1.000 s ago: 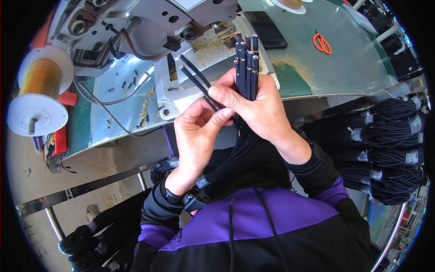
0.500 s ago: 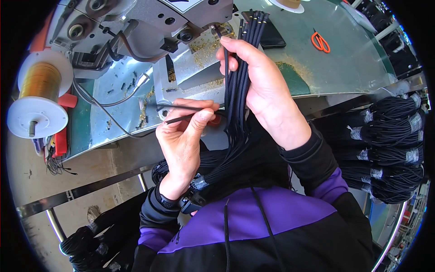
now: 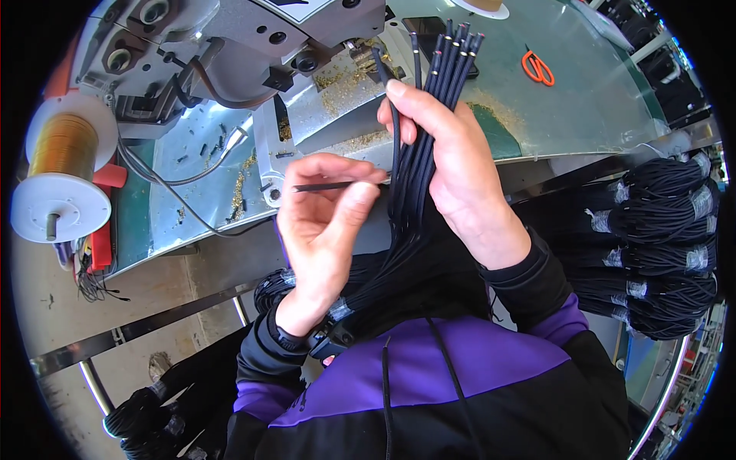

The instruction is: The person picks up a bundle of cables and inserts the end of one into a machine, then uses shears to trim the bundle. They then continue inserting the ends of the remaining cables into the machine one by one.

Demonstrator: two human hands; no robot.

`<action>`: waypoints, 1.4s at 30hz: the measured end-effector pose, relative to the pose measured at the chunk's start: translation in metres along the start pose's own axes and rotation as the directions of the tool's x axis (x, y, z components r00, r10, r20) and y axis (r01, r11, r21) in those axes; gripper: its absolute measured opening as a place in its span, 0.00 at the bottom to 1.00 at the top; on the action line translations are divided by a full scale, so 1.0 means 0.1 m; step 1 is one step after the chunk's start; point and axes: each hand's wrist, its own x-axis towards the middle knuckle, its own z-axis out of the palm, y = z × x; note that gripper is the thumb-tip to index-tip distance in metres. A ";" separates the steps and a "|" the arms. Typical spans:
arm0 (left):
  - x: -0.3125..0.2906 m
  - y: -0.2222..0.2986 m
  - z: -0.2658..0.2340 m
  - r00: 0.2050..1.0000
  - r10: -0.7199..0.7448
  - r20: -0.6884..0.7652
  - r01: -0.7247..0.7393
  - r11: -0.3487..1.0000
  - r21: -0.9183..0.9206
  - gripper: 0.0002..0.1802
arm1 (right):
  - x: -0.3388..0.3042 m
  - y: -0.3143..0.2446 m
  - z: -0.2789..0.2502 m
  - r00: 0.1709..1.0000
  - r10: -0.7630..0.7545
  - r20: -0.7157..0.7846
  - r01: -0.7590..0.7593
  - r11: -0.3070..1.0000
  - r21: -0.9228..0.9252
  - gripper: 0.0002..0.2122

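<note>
My right hand (image 3: 469,165) is closed around a bunch of black cords (image 3: 412,188) held upright, several tips showing small gold-coloured bands. Between its thumb and fingers a single cord (image 3: 382,69) stands apart from the bunch, its tip just in front of the machine's metal working area (image 3: 360,55). Lower and to the left, my left hand (image 3: 318,238) pinches a thin black cord end (image 3: 322,186) that points left. Below both hands the cords run down toward a taped black bundle (image 3: 360,295) at my lap.
The grey machine (image 3: 238,46) overhangs the bench at upper left, beside a spool of gold wire (image 3: 65,149). Orange-handled scissors (image 3: 538,67) and a dark phone-like slab (image 3: 471,70) lie on the bench. Taped black cord bundles (image 3: 652,253) hang at right.
My right hand has moved right and toward me, drawing the single cord's tip back from the machine. My left hand has shifted slightly right; one cord end shows there instead of two.
</note>
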 end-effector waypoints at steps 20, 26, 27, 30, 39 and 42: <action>0.36 0.19 -0.14 0.988 0.101 0.117 -0.122 0.973 0.193 0.09 | -0.15 0.02 0.05 0.951 0.090 0.294 0.049 0.900 -0.434 0.10; 0.34 0.15 -0.15 0.993 -0.096 0.062 0.100 0.993 -0.061 0.10 | -0.14 0.02 0.00 0.994 -0.002 0.107 0.024 0.978 -0.208 0.08; 0.33 0.14 -0.17 0.994 -0.088 0.058 0.091 0.994 -0.055 0.10 | -0.10 0.01 0.00 0.998 -0.032 0.057 0.039 0.991 -0.128 0.07; 0.27 0.13 -0.26 0.996 -0.071 0.051 0.073 0.997 -0.040 0.10 | -0.01 0.00 0.04 1.000 -0.024 -0.020 0.024 1.000 0.000 0.06; 0.08 0.09 -0.42 0.997 -0.076 -0.007 0.076 0.997 0.014 0.08 | 0.22 0.08 0.16 0.992 0.062 -0.106 -0.039 0.977 0.211 0.07; 0.00 0.05 -0.42 0.997 -0.076 0.029 0.075 0.996 0.046 0.08 | 0.21 0.10 0.10 0.997 0.064 -0.051 -0.052 0.980 0.193 0.07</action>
